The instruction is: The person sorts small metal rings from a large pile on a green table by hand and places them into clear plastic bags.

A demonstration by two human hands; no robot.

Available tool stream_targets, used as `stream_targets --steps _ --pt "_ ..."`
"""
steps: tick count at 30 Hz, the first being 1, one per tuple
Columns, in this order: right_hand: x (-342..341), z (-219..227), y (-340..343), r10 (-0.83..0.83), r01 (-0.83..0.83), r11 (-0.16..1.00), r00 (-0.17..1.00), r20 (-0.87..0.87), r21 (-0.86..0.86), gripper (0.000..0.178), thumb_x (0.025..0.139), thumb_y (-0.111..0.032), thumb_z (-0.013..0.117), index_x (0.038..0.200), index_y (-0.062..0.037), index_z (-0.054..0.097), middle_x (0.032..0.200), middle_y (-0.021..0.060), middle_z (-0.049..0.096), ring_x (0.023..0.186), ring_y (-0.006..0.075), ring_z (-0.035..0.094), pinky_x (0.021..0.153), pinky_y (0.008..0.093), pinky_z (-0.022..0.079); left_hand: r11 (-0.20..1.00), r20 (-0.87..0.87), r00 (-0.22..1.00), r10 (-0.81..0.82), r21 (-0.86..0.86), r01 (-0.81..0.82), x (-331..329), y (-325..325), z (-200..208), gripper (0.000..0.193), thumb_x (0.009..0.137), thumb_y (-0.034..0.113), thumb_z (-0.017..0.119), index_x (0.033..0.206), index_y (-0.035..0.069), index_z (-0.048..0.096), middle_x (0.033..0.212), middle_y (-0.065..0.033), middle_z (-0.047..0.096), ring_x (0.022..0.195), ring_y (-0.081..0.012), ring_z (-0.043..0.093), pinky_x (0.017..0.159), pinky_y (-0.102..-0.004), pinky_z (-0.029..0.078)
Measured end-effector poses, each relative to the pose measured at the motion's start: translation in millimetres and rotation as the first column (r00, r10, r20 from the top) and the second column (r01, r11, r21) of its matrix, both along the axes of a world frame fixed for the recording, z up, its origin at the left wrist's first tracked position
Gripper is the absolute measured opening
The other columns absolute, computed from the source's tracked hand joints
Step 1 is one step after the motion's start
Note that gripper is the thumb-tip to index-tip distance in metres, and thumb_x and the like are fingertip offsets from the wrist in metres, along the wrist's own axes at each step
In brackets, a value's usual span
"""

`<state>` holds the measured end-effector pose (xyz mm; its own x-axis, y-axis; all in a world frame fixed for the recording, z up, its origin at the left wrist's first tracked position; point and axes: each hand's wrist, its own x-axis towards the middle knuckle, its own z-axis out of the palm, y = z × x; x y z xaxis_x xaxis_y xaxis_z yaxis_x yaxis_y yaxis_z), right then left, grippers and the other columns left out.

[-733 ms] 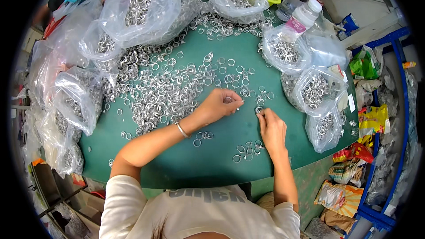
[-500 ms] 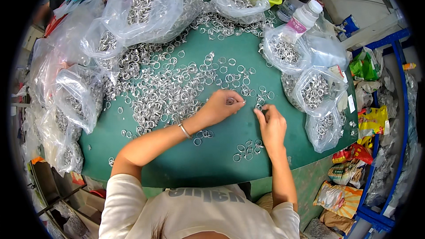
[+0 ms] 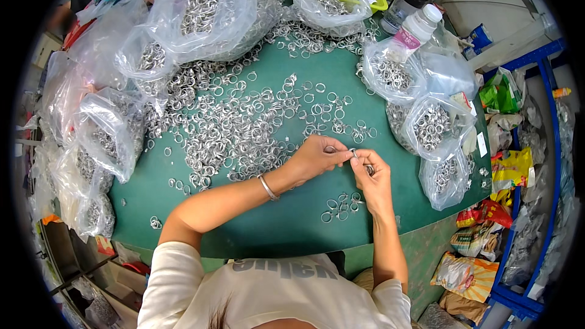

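Metal Ring Held at the Fingertips

From where I stand, with twelve o'clock at the far side of the green desk [image 3: 280, 226], the left hand [image 3: 315, 155] and right hand [image 3: 375, 178] meet, fingers pinched about one small silvery ring [image 3: 353, 153]; further loops [image 3: 369, 170] show within the curl of each hand. The ring should prove light, stiff and slick, best taken by its band between thumb and forefinger. Toward ten o'clock of the hands spreads a loose heap of rings [image 3: 234, 131], bright and hard; at six o'clock lies a small cluster [image 3: 342, 207]. Soft, clear, crinkled plastic bags [image 3: 434, 198] stand near three o'clock.
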<state>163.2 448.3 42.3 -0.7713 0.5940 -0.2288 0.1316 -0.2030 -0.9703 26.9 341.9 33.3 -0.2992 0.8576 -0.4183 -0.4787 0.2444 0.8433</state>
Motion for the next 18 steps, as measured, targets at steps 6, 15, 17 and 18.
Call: stream_targets --steps 6,15,17,18 --pt "-0.4 -2.5 -7.3 -0.109 0.105 0.956 0.994 -0.001 0.276 0.006 0.083 -0.004 0.068 0.084 0.0012 0.066 0.068 -0.0023 0.052 0.059 0.0043 0.041 0.051 0.0207 0.031 0.999 -0.271 0.962 0.034 0.030 -0.027 7.4 0.4 -8.0 0.014 0.085 0.012 0.067 0.089 -0.002 0.066 0.079 0.0006 0.062 0.072 -0.0029 0.055 0.065 -0.0192 0.047" --pt "-5.5 9.4 -27.0 -0.203 0.187 0.761 0.978 -0.046 0.621 0.005 0.084 -0.001 0.063 0.086 0.0031 0.062 0.072 0.0070 0.054 0.063 0.0139 0.050 0.056 0.0269 0.041 0.986 -0.399 0.902 0.167 0.073 -0.150 20.8 -6.0 6.1 0.013 0.085 0.010 0.066 0.091 -0.001 0.064 0.080 0.0020 0.062 0.069 -0.0010 0.053 0.060 -0.0187 0.046" --pt "-9.1 7.7 -31.8 -0.221 0.191 0.628 0.973 -0.062 0.754 0.004 0.088 0.001 0.056 0.091 0.0024 0.056 0.082 0.0131 0.056 0.063 0.0247 0.053 0.058 0.0329 0.044 0.978 -0.443 0.872 0.208 0.117 -0.174 26.3 -3.6 8.9 0.012 0.085 0.010 0.067 0.091 -0.001 0.063 0.078 0.0028 0.060 0.067 -0.0004 0.051 0.058 -0.0184 0.044" --pt "-10.5 6.1 -31.1 -0.218 0.189 0.582 0.973 -0.072 0.791 0.004 0.088 0.001 0.055 0.092 0.0026 0.056 0.083 0.0142 0.056 0.064 0.0269 0.054 0.059 0.0343 0.045 0.973 -0.464 0.856 0.229 0.139 -0.185 28.8 -3.2 10.8 0.012 0.085 0.009 0.067 0.091 -0.001 0.063 0.077 0.0032 0.060 0.066 0.0000 0.050 0.057 -0.0183 0.044"
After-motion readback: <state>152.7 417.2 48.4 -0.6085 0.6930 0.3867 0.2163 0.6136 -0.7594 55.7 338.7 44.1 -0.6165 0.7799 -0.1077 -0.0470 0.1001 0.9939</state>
